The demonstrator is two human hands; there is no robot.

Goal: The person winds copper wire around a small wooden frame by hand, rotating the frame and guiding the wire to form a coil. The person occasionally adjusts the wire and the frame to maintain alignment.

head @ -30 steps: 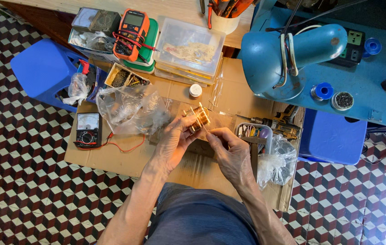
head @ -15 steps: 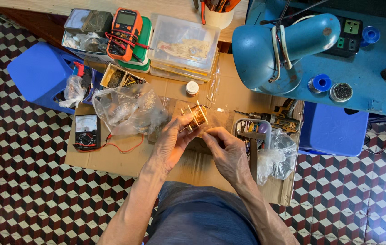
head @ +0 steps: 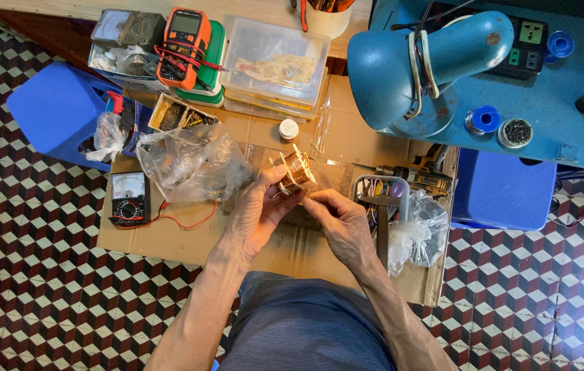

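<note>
Your left hand (head: 259, 213) pinches a copper wire coil (head: 296, 169) over the cardboard sheet (head: 168, 237). Your right hand (head: 343, 223), at its 5 o'clock, pinches at its lower edge; the crumpled plastic bag (head: 192, 161) lies at 9 o'clock.

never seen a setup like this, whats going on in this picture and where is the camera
There is no machine here: a person works with two bare hands, and the camera sits on their head, looking straight down.

The left hand holds a small spool wound with copper-coloured wire. The right hand pinches something beside it; whether it is the wire's end is too fine to tell.

Beneath lies a flat sheet of brown cardboard on a checkered tile floor. On it are a crumpled clear plastic bag, a small black needle meter with red leads and a white round cap. At top, an orange digital meter; at right, a blue desk lamp.
</note>
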